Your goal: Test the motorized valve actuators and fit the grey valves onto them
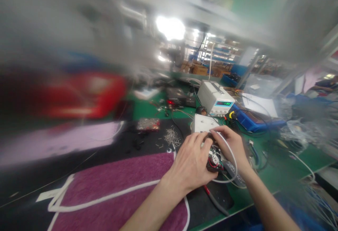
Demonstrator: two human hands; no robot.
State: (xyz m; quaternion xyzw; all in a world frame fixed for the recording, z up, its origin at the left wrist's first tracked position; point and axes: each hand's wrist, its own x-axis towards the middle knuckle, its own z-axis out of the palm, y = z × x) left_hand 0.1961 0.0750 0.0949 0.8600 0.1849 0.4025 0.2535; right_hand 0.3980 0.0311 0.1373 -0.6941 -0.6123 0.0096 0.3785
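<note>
Black wired device [215, 161] sits in the person's left hand [190, 160], fingers curled closed around it, above a dark mat [196, 208]; the right hand [232, 146] bends its fingers at the device's far end, their exact hold hidden. Beyond are loose screws [172, 137], a white box [202, 121], then a lit power supply [215, 97].

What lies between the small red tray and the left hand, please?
In the head view, a pile of metal pieces lies between the small tray and the left hand.
</note>
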